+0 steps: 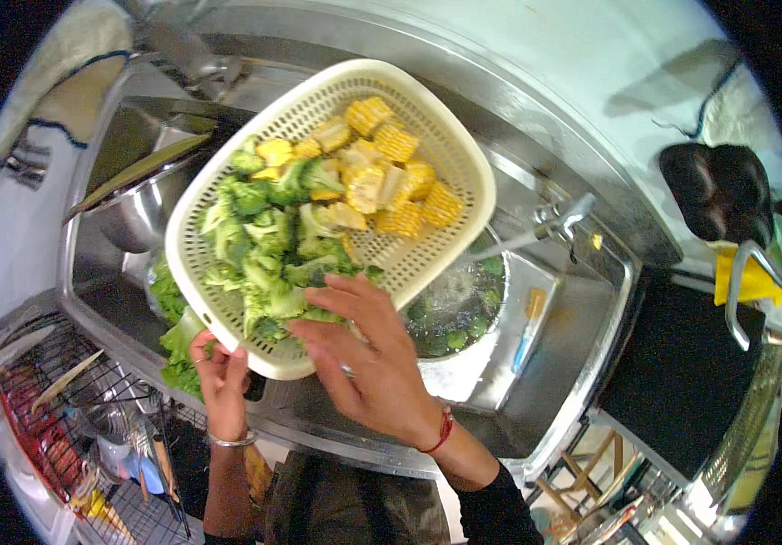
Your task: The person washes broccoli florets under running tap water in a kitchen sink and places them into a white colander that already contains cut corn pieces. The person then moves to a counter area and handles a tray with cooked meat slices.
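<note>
My left hand grips the near left rim of a white plastic colander basket, held tilted above the sink. Broccoli florets fill its left and near side. Cut pieces of corn on the cob lie toward the far right. Over the near edge, my right hand hovers at the broccoli, fingers apart and slightly blurred; nothing shows in its grasp. Below the basket, to the right, a round basin holds water with green florets in it. Leafy lettuce shows beneath the basket's left side.
Water runs from a faucet into the basin. A blue-handled tool lies on a tray at the sink's right. A steel bowl sits in the left sink. Wire racks with utensils stand at lower left. Dark gloves hang at right.
</note>
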The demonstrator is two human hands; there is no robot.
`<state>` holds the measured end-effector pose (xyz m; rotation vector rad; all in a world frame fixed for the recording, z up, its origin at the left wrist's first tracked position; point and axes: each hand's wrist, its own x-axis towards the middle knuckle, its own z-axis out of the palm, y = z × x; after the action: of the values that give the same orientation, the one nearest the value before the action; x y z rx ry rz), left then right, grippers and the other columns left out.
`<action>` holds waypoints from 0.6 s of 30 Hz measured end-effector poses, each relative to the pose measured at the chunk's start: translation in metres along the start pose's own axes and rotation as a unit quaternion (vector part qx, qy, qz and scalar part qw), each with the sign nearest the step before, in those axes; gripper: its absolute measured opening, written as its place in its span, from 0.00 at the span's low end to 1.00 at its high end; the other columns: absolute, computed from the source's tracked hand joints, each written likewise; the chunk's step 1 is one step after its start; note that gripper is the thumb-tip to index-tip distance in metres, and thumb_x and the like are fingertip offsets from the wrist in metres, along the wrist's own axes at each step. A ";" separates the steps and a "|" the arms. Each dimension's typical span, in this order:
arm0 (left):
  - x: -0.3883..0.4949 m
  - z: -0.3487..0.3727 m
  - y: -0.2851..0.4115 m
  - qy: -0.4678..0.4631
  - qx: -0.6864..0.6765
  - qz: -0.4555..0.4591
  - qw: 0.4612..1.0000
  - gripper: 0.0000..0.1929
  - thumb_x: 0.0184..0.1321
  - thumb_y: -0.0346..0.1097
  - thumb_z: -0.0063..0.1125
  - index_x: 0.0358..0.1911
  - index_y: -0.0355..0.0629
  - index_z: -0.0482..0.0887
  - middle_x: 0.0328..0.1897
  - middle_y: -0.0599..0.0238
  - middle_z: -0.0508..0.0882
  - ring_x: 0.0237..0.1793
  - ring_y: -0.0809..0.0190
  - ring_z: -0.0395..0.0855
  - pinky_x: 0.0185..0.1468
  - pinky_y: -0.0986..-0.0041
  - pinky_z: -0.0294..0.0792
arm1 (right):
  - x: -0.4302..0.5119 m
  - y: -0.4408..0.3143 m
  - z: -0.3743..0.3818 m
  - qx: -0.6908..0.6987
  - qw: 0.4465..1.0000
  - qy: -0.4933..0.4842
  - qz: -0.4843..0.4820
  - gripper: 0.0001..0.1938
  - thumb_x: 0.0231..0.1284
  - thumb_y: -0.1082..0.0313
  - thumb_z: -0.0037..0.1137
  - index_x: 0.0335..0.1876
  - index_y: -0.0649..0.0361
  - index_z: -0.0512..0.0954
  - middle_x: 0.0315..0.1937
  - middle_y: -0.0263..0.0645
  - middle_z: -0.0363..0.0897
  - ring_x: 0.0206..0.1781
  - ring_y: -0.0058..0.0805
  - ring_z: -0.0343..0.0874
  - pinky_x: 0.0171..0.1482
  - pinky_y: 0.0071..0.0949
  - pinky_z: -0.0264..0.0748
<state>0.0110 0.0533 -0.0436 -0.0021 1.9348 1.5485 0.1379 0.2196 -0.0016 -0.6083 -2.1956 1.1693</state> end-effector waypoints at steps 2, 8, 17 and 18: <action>0.001 -0.001 -0.002 -0.019 0.022 0.026 0.999 0.18 0.60 0.32 0.53 0.51 0.47 0.61 0.32 0.75 0.74 0.22 0.78 0.63 0.22 0.87 0.54 | -0.021 0.013 -0.018 -0.078 0.996 0.023 0.024 0.09 0.55 0.71 0.51 0.41 0.58 0.79 0.44 0.42 0.75 0.48 0.40 0.72 0.51 0.36 0.66; -0.001 -0.001 -0.011 -0.023 -0.066 0.005 0.998 0.15 0.61 0.31 0.51 0.48 0.48 0.62 0.32 0.74 0.74 0.21 0.78 0.62 0.21 0.87 0.54 | -0.078 0.112 -0.037 -0.138 0.959 0.042 0.242 0.20 0.54 0.65 0.55 0.53 0.60 0.70 0.49 0.51 0.69 0.55 0.49 0.65 0.58 0.42 0.62; -0.008 0.012 -0.012 0.007 -0.074 0.013 0.997 0.13 0.63 0.34 0.47 0.51 0.48 0.64 0.33 0.73 0.75 0.24 0.78 0.68 0.22 0.87 0.57 | -0.104 0.180 0.049 -0.106 0.942 -0.218 0.232 0.24 0.51 0.58 0.58 0.56 0.53 0.71 0.51 0.57 0.70 0.57 0.57 0.62 0.59 0.48 0.63; -0.007 0.013 -0.012 0.008 -0.061 0.014 0.998 0.14 0.64 0.34 0.46 0.51 0.48 0.64 0.35 0.72 0.76 0.26 0.76 0.71 0.25 0.86 0.61 | -0.105 0.185 0.046 -0.097 0.947 -0.217 0.217 0.22 0.53 0.61 0.55 0.55 0.55 0.72 0.44 0.53 0.76 0.54 0.53 0.67 0.55 0.46 0.67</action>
<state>0.0273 0.0578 -0.0512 -0.0391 1.8567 1.6866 0.2067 0.2220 -0.2080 -1.0405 -2.6581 1.4247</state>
